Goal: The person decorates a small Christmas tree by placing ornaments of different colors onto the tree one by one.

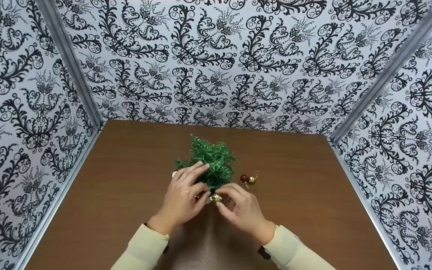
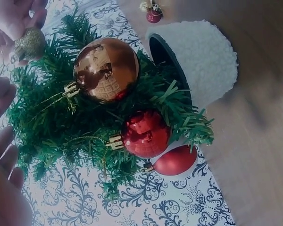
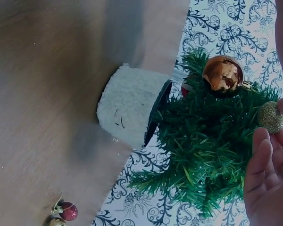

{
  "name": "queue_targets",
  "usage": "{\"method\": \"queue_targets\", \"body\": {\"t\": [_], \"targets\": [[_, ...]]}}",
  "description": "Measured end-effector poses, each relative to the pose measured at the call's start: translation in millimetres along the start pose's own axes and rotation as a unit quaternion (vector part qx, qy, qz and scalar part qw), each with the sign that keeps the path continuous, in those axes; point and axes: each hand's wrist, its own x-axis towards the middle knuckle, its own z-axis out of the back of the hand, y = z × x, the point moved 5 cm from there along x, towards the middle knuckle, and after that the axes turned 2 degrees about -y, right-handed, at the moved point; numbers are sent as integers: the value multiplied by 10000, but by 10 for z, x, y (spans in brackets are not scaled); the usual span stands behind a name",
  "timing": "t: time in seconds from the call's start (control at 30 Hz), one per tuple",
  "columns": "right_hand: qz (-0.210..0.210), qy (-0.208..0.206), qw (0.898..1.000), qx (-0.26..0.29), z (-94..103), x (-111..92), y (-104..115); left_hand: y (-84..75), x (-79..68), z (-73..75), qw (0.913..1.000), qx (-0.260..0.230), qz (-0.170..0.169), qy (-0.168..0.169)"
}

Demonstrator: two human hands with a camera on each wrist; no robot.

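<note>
A small green artificial Christmas tree (image 1: 216,161) stands on the table in a fluffy white pot (image 3: 127,103). Close to its front, my right hand (image 1: 244,210) pinches a gold glitter bauble (image 3: 272,117) between thumb and fingers. My left hand (image 1: 184,195) is at the tree's left front, thumb and forefinger near the bauble; whether they pinch a string or twig is hidden. A shiny copper bauble (image 2: 107,69) hangs on the branches, with a shiny red bauble (image 2: 146,134) and a matte red ornament (image 2: 176,160) beside it in the left wrist view.
Right of the tree, a small red bauble (image 1: 243,178) and a gold bauble (image 1: 251,180) lie together on the brown table (image 1: 294,210). Walls with black scroll patterns (image 1: 208,67) enclose the table at the back and both sides.
</note>
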Motion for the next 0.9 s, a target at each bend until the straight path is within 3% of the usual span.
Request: {"method": "queue_targets", "body": {"t": [0.23,0.67,0.77,0.9], "targets": [[-236,192,9991,305,-31,30,23,-31,15,-21,10000,-17,54,-14],[-157,-206,9986,455,-71,88,27,-51,6,-40,10000,-32,39,-33],[-90,-336,9988,355,-79,109,29,-41,-6,-30,9999,79,21,-139],[39,-563,9982,-193,-83,140,38,-18,-35,-15,9990,331,34,-309]]}}
